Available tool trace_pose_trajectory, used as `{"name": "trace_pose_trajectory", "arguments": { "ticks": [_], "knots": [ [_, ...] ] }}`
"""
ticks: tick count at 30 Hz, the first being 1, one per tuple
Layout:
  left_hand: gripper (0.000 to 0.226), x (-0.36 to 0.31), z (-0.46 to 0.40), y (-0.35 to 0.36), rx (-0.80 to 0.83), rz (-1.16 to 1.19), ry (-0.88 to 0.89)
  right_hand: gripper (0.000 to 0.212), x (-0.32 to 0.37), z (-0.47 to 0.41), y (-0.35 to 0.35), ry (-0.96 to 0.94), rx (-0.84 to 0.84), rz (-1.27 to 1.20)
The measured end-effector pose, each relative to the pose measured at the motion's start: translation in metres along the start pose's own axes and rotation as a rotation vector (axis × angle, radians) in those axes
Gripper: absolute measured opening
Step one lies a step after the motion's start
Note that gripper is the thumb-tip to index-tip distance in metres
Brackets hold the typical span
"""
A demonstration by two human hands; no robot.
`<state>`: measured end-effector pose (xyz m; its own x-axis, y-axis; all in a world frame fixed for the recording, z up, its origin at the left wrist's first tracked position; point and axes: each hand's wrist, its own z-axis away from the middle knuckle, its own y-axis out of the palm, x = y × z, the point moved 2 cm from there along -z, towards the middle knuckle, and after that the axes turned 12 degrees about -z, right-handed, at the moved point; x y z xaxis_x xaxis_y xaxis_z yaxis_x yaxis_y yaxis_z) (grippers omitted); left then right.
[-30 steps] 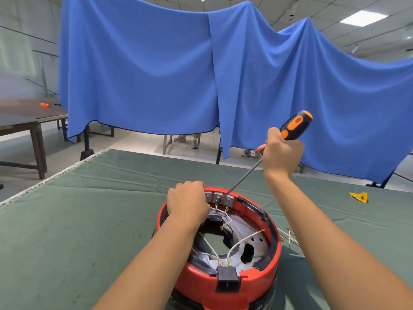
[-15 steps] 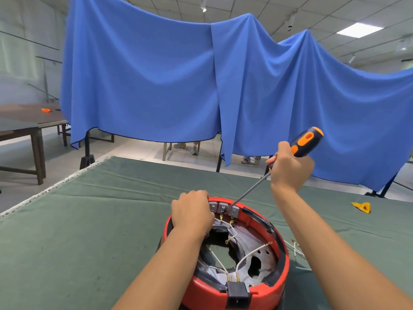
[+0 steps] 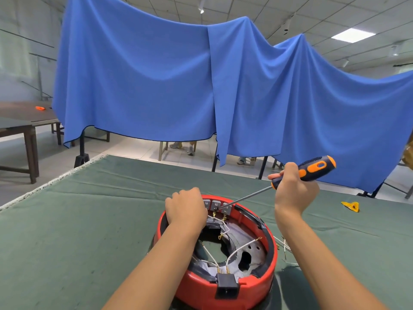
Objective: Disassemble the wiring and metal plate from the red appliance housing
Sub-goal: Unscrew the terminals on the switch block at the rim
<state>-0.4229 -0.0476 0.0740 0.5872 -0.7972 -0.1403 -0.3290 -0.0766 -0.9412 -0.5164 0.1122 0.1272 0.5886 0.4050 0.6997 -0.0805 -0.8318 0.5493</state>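
Right hand [image 3: 292, 191] grips screwdriver [image 3: 308, 170]; tip [image 3: 223, 206] contact at red housing [image 3: 266, 285] unclear.

light: bright, even, from ceiling panel [image 3: 353, 35]
shadows: soft
edges: wide-angle bend
focus: mostly sharp

Bright red housing [image 3: 202, 289], glossy, with a black socket block [image 3: 226, 289] on its near rim. White wires [image 3: 240, 249] with gold-coloured terminals cross a dull grey metal plate [image 3: 252, 253] inside. The screwdriver [image 3: 308, 170] handle is black with orange inlays, its shaft silver. Dark green cloth covers the surface [image 3: 89, 220], plain, no pattern. Behind hangs a solid blue sheet [image 3: 156, 81]. A small yellow piece [image 3: 350, 206] lies far right.
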Motion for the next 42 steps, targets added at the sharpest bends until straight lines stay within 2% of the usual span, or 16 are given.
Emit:
{"name": "trace_pose_trajectory", "arguments": {
  "ticks": [11,19,24,29,34,38,42],
  "knots": [
    [0.028,0.003,-0.002,0.002,0.008,0.017,0.009,0.019,-0.024,-0.032,0.025,0.151,-0.112,0.197],
    [0.032,0.005,-0.005,0.004,0.017,0.033,0.001,0.021,-0.042,-0.026,0.032,0.253,-0.090,0.236],
    [0.032,0.005,-0.005,0.005,0.012,0.037,0.000,0.020,-0.045,-0.019,0.022,0.302,-0.123,0.159],
    [0.030,0.006,-0.007,0.005,0.005,0.068,-0.020,0.023,-0.031,-0.003,0.004,0.230,-0.138,-0.067],
    [0.030,0.006,-0.008,0.003,-0.023,0.086,-0.026,0.025,-0.015,0.011,-0.005,0.196,-0.055,-0.134],
    [0.035,0.007,-0.006,0.001,-0.036,0.108,-0.020,0.038,-0.006,0.018,-0.007,0.170,0.022,-0.155],
    [0.039,0.006,-0.004,-0.002,-0.022,0.143,0.011,0.023,0.003,0.025,-0.008,0.127,0.074,-0.155]
  ]
}}
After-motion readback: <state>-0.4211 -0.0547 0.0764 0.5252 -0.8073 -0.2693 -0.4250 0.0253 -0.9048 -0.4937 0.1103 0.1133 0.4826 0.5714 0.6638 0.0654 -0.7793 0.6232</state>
